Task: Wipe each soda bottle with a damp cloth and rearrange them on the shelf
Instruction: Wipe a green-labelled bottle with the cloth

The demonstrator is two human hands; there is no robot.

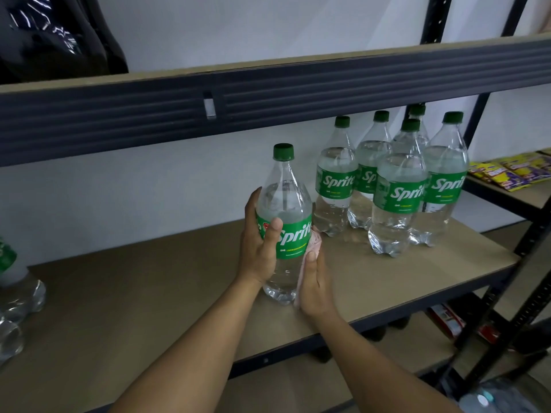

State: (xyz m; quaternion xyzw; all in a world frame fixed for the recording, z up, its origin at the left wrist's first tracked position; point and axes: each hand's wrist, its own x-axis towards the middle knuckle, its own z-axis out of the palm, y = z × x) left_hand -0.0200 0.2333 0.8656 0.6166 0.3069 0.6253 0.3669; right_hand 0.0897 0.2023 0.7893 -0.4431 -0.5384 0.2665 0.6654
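- Nearest, by the front edge of the shelf (149, 293): right grip (314, 287) laid with thumb and palm over the pink cloth (315, 241), holding it against the lower right side of the held bottle (286, 204); fingers hidden behind the bottle.
- Just beyond: left grip (259, 248) closed round the label band of the same bottle, thumb across the front, keeping it upright. Base at or just above the board; contact not determinable.
- Step in hand, as judged: wiping of this one bottle under way; lower body being covered, cap and neck not reached by the cloth at this moment. Placement outstanding.
- At the left front of the shelf, cut off by the frame: further bottles (18, 287). Wiped or not, not determinable.
- Towards the right rear corner: cluster of five bottles (398, 198), upright, capped, close together, no tidy row formed. Cleaned or awaiting, not determinable.
- Judged overall: mid-task; at least one bottle unfinished, final arrangement not yet made.
- Farthest: upper shelf (268, 96) carrying a black bag (53, 34); yellow packets (515, 171) on the neighbouring shelf to the right. Outside the task.
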